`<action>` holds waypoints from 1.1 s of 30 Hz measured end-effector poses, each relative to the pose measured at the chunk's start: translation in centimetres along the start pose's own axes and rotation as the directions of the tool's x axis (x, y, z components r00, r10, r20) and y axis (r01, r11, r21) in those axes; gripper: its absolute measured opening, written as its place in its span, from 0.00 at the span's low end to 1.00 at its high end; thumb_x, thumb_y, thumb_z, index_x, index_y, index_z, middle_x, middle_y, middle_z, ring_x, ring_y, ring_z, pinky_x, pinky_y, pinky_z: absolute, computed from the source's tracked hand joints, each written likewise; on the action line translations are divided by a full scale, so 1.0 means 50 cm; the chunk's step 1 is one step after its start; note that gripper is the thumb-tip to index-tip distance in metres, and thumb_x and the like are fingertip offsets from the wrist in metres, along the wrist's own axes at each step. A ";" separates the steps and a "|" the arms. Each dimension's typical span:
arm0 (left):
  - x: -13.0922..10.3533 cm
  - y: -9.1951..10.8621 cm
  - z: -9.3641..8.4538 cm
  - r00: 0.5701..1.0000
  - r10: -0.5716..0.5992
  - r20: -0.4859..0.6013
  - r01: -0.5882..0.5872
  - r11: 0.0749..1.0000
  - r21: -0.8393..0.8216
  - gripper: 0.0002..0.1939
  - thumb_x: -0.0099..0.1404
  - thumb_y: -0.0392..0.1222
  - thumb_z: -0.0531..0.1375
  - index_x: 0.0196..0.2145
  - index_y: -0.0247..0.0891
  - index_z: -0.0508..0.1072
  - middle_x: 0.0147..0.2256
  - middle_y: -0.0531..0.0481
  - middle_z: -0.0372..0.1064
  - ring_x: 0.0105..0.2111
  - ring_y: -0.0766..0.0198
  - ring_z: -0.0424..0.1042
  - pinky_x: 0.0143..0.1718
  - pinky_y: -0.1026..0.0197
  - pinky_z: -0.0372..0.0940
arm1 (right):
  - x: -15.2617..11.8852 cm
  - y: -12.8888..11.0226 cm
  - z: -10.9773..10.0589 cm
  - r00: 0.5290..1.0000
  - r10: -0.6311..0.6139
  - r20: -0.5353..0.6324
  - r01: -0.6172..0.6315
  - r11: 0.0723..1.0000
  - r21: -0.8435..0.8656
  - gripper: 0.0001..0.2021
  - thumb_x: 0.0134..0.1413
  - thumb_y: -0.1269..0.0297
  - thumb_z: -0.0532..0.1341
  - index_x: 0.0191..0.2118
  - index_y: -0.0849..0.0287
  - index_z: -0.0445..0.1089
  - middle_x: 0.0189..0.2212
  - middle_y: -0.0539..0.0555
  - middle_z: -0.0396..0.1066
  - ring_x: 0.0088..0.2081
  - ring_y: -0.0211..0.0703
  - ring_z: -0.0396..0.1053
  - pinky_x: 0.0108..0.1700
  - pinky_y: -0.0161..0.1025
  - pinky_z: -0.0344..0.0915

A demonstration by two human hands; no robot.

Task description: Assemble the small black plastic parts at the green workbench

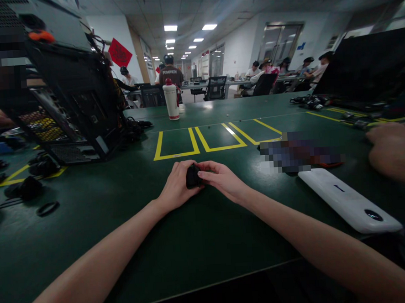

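Note:
A small black object (192, 177), perhaps a bundled cable, is held between my two hands above the green table (194, 243). My left hand (177, 185) wraps round it from the left. From the right, the thumb and fingers of my right hand (223, 180) pinch its edge. Just beyond my hands, yellow tape outlines (177, 156) mark the tabletop. The object's fine details are too dark to tell.
An open computer case (80, 113) stands at the left, near black cable bundles (26, 188) and a black ring (48, 208). A cup (171, 101) stands farther back. At the right are a white device (346, 197) and another person's hand (389, 140).

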State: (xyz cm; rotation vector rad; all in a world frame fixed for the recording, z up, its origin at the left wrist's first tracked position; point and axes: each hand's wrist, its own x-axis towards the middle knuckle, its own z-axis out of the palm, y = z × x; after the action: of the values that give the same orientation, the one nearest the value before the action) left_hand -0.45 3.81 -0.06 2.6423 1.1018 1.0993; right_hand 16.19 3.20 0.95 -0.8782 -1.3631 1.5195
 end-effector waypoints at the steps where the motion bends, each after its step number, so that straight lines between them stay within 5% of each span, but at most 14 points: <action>1: 0.000 0.000 0.000 1.000 0.003 0.003 -0.003 1.000 0.002 0.28 0.52 0.38 0.62 0.48 0.39 0.54 0.44 0.45 0.60 0.43 0.55 0.61 0.42 0.52 0.61 | 0.000 0.000 -0.001 1.000 -0.013 0.003 0.013 1.000 -0.003 0.14 0.45 0.68 0.61 0.41 0.58 0.65 0.41 0.54 0.64 0.45 0.42 0.62 0.49 0.45 0.59; 7: 0.000 0.000 0.000 1.000 -0.003 0.002 0.003 1.000 0.015 0.27 0.52 0.37 0.61 0.48 0.39 0.54 0.44 0.45 0.60 0.42 0.55 0.60 0.41 0.53 0.61 | -0.009 -0.009 0.005 1.000 -0.011 0.021 0.012 0.999 -0.032 0.15 0.43 0.72 0.61 0.40 0.55 0.63 0.43 0.51 0.62 0.42 0.41 0.63 0.43 0.43 0.63; 13: 0.001 0.003 -0.003 1.000 0.007 0.016 -0.008 1.000 0.012 0.27 0.53 0.38 0.61 0.48 0.39 0.54 0.44 0.45 0.60 0.42 0.55 0.61 0.41 0.52 0.62 | -0.011 -0.009 0.007 0.999 -0.044 0.013 0.045 0.998 -0.041 0.11 0.44 0.65 0.62 0.37 0.54 0.64 0.40 0.49 0.62 0.40 0.39 0.64 0.38 0.40 0.64; 33: -0.002 0.000 -0.002 1.000 -0.009 0.015 0.009 1.000 0.021 0.28 0.52 0.39 0.61 0.48 0.40 0.53 0.44 0.45 0.60 0.42 0.55 0.61 0.41 0.51 0.62 | -0.005 0.000 0.002 0.996 -0.084 0.019 0.084 0.996 -0.043 0.17 0.42 0.69 0.63 0.42 0.56 0.65 0.43 0.53 0.65 0.47 0.43 0.63 0.46 0.44 0.63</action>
State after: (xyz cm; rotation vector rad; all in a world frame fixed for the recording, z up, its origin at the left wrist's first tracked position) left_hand -0.53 3.73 -0.05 2.6543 1.1280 1.0706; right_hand 16.18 2.90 0.96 -0.8259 -1.4326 1.4410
